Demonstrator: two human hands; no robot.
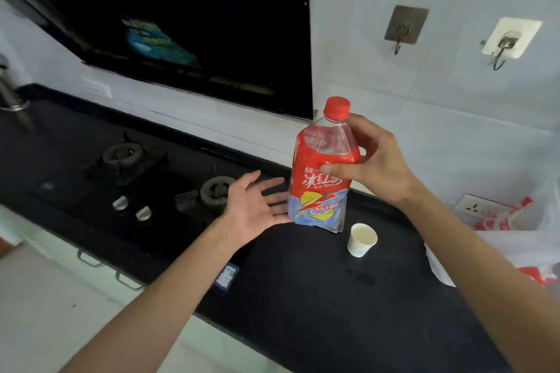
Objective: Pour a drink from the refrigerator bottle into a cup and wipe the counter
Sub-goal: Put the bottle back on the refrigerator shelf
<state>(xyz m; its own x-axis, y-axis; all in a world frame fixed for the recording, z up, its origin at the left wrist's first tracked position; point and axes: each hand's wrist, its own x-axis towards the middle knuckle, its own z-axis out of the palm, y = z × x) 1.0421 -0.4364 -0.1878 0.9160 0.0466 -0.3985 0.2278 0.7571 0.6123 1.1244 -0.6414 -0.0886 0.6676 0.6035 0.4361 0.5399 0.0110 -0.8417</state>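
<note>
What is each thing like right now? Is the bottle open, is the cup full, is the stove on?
Ice tea bottle: upright, red cap on.
Paper cup: upright on the counter, looks empty.
Right hand: grips the bottle.
Left hand: open, palm up, beside the bottle.
Gas burners: no flame showing.

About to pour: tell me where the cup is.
Head view, right of centre: the cup stands on the black counter, just right of the bottle.
</note>
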